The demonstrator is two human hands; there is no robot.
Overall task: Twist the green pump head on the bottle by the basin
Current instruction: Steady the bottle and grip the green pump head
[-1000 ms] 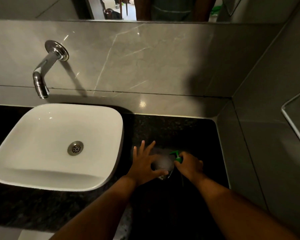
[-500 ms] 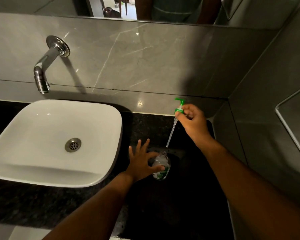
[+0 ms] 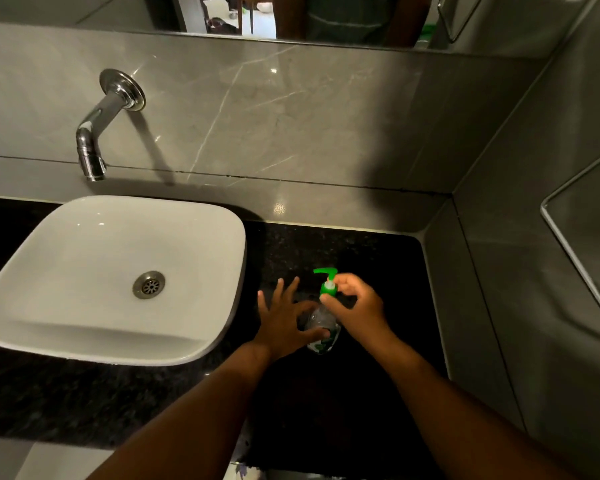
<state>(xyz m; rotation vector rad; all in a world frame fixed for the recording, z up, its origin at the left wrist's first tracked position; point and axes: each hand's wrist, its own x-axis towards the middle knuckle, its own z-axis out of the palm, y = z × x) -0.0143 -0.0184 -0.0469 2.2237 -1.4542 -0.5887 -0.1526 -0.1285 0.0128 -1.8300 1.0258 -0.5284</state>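
Note:
A small clear bottle (image 3: pixel 321 332) with a green label stands on the black counter, right of the basin. Its green pump head (image 3: pixel 327 282) sits at the bottle's neck, spout pointing left. My right hand (image 3: pixel 355 308) pinches the green collar of the pump head between thumb and fingers. My left hand (image 3: pixel 284 323) holds the bottle's body, thumb across its front and the other fingers spread behind. The lower part of the pump and the bottle's neck are hidden by my right hand.
The white basin (image 3: pixel 222 271) lies just left of my left hand. A chrome wall tap (image 3: pixel 94 136) juts out above it. The grey side wall (image 3: pixel 482 306) closes the black stone counter (image 3: pixel 378 258) on the right. A mirror runs along the top.
One second ago my right hand was on the pump at the bottle. Half a second ago it held the pump head lifted out, tube showing. Now the pump head is back down at the neck.

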